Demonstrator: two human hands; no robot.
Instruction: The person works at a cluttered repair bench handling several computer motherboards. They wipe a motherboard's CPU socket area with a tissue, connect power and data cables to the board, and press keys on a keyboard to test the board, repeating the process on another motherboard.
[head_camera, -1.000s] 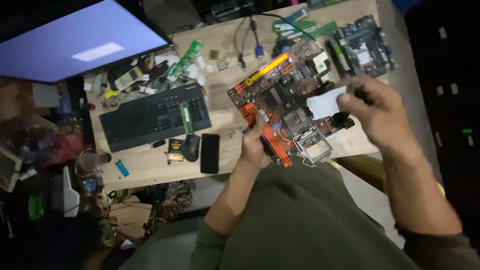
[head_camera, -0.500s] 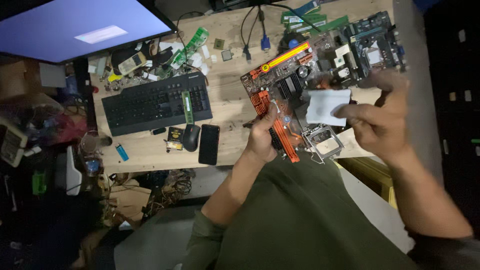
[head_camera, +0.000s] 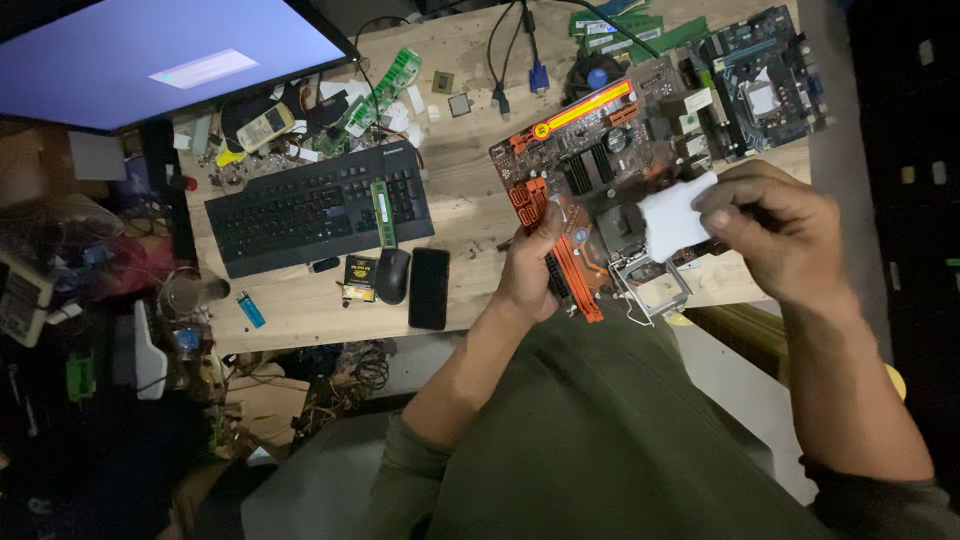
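Monitor screen (head_camera: 170, 55), upper left of frame: large flat panel, lit blue-violet, tilted in view, with one small pale rectangular window (head_camera: 205, 68) near its middle. Small square packet (head_camera: 359, 277), centre-left, lying flat on the wooden desk just left of the dark mouse and below the keyboard: black with yellow-gold print. Phone (head_camera: 429, 288), just right of the mouse: upright dark rectangle, screen black and unlit. White rectangular label (head_camera: 698, 100), upper right, stuck on the orange-and-black circuit board. Another pale label patch (head_camera: 764, 98) on the blue-green board at far upper right.
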